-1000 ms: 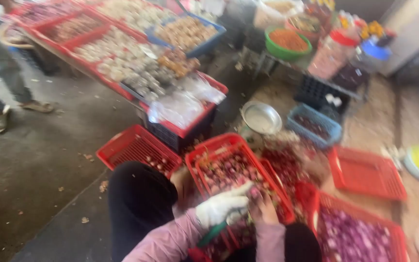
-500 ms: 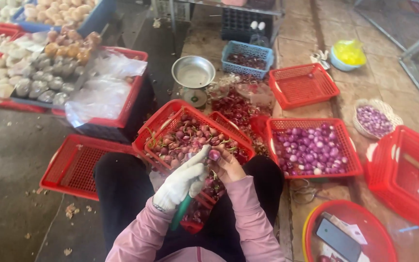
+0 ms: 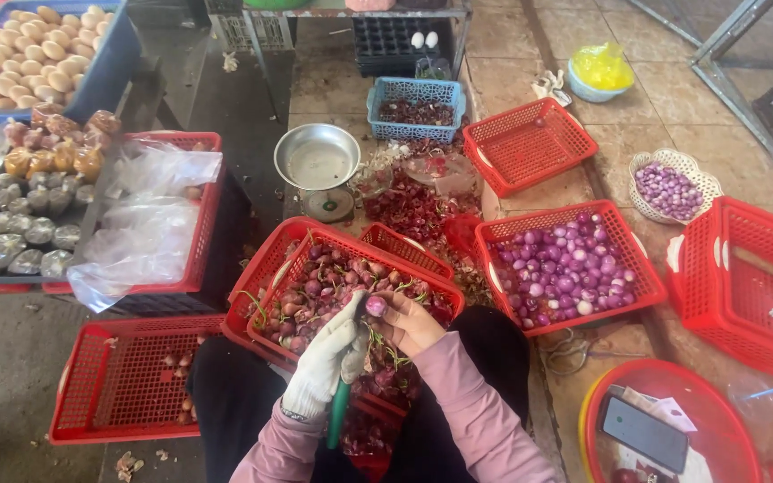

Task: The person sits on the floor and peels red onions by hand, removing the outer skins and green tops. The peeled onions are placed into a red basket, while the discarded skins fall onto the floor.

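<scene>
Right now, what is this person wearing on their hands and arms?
The left hand wears a white knitted work glove with a snug ribbed cuff. The right hand is bare. Both arms are in long pink sleeves, loose and reaching to the wrists.

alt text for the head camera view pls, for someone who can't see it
A seated person's gloved left hand holds a green-handled knife against a purple shallot pinched in the bare right hand, over a red basket of unpeeled shallots. Beside it sit a red basket of peeled shallots, a metal scale pan and other baskets.
</scene>
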